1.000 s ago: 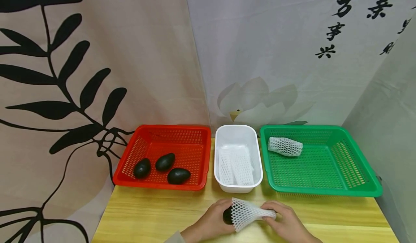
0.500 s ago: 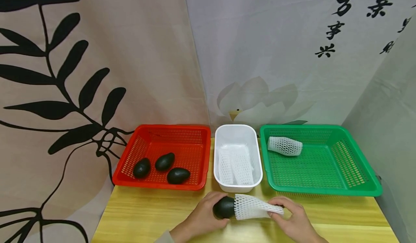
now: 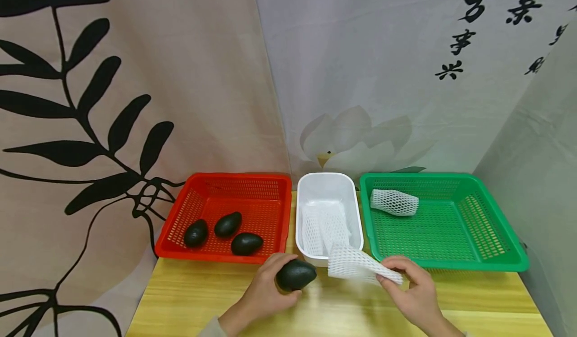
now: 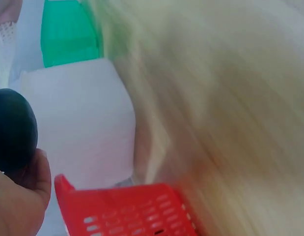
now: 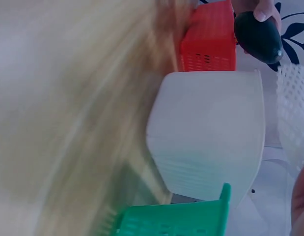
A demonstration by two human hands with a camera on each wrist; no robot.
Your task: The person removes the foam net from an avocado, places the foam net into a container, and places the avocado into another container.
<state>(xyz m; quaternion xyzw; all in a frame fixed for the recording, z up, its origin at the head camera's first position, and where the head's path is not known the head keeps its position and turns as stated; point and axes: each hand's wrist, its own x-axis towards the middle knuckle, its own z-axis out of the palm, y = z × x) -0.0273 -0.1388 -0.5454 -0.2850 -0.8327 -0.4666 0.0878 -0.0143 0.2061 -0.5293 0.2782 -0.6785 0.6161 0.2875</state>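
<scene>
My left hand [image 3: 263, 288] grips a dark green avocado [image 3: 296, 275] above the table, in front of the red basket and the white tub. A white foam net sleeve [image 3: 356, 263] hangs from my right hand [image 3: 416, 293], whose thumb and fingers pinch its narrow end. The sleeve's wide end faces the avocado, with a gap between them. In the right wrist view the bare avocado [image 5: 259, 38] shows at the top, apart from the sleeve [image 5: 293, 110]. The left wrist view has the avocado [image 4: 14, 130] at its left edge.
A red basket [image 3: 225, 258] holds 3 avocados [image 3: 228, 224]. Beside it stands a white tub [image 3: 301, 212] with flat foam net sleeves [image 3: 331, 227] inside. The green basket [image 3: 451, 265] on the right contains a net-covered item [image 3: 394, 203]. Printed cloth hangs behind the wooden table [image 3: 203, 287].
The avocado was partly inside the sleeve's mouth and is now out of it. My left hand has moved left with the avocado, my right hand right and slightly up with the sleeve.
</scene>
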